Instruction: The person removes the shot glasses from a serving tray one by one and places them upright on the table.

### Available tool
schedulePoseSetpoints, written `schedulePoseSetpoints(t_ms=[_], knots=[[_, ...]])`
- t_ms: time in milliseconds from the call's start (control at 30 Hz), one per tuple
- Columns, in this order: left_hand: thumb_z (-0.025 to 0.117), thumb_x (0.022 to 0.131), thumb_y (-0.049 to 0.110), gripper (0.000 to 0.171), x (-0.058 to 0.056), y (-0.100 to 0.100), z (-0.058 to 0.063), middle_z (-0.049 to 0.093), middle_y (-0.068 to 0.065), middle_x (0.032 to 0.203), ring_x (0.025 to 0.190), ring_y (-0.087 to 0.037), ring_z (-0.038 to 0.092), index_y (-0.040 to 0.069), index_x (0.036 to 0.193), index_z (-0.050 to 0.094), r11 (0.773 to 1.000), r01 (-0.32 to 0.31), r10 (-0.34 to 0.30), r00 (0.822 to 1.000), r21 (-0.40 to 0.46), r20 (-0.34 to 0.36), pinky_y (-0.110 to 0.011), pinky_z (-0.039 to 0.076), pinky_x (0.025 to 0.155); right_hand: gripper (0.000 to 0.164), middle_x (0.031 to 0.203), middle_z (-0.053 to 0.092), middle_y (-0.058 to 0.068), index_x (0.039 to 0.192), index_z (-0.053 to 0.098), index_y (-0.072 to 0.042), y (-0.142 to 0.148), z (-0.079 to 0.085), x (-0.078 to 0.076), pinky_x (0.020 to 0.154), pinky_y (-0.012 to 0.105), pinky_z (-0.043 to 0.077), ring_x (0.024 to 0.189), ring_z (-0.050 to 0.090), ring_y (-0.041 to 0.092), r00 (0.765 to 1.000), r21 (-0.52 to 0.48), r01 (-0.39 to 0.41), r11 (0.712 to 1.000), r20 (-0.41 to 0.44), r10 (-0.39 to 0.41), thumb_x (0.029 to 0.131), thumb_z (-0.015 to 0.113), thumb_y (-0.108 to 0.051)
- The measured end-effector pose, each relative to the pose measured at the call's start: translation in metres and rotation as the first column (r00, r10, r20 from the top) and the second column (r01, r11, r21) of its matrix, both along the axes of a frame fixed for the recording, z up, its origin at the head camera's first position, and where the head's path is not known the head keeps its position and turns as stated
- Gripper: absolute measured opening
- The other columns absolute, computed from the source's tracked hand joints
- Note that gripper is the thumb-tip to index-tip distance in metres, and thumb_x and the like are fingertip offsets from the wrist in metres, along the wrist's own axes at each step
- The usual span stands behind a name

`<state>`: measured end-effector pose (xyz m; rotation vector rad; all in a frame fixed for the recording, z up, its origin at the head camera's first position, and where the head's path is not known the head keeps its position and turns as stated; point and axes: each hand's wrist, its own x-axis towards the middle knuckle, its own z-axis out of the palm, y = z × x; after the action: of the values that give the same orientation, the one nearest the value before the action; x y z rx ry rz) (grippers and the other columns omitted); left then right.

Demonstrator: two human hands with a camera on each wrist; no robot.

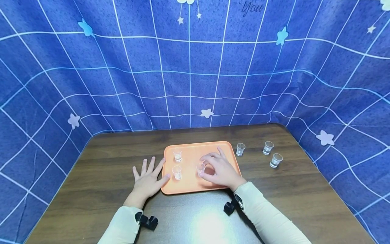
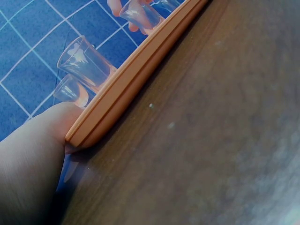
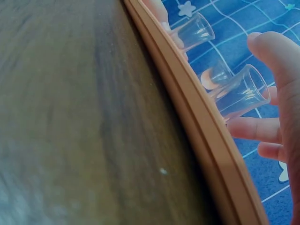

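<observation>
An orange tray [image 1: 189, 186] lies on the table with small clear shot glasses on it. At its left side stand a rear glass [image 1: 177, 156] and a front glass [image 1: 177, 173]. My right hand [image 1: 217, 169] reaches over the tray around a third glass [image 3: 239, 93], which stands upright. Its thumb [image 3: 269, 49] is apart from that glass, while the fingers [image 3: 255, 129] extend beside and behind it. Fingers spread, my left hand [image 1: 147, 183] rests on the table at the tray's left edge. The left thumb [image 2: 61, 119] lies against the tray's rim.
Right of the tray, three more shot glasses stand on the brown wooden table [image 1: 115, 149]: one near the tray [image 1: 240, 149], one farther right [image 1: 268, 147] and one in front of that [image 1: 276, 160]. A blue gridded curtain [image 1: 189, 84] hangs behind the table.
</observation>
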<state>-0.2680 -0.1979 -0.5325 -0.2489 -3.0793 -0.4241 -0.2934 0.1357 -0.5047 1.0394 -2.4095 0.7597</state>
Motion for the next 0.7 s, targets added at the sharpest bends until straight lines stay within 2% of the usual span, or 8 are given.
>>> schedulePoseSetpoints(t_ms=[700], knots=[[0.036,0.094,0.078,0.082,0.0023,0.0014,0.0048,0.014,-0.016,0.168,0.153,-0.047,-0.001,0.034,0.163,0.020,1.000,0.001,-0.001,1.000,0.011,0.016,-0.076,-0.014,0.108,0.037,0.093,0.070,-0.013,0.113,0.069,-0.019,-0.0036,-0.0052,-0.0005,0.115,0.067,0.020,0.111,0.063,0.016,1.000,0.024,0.006,1.000,-0.007,-0.006,0.086,0.076,-0.043]])
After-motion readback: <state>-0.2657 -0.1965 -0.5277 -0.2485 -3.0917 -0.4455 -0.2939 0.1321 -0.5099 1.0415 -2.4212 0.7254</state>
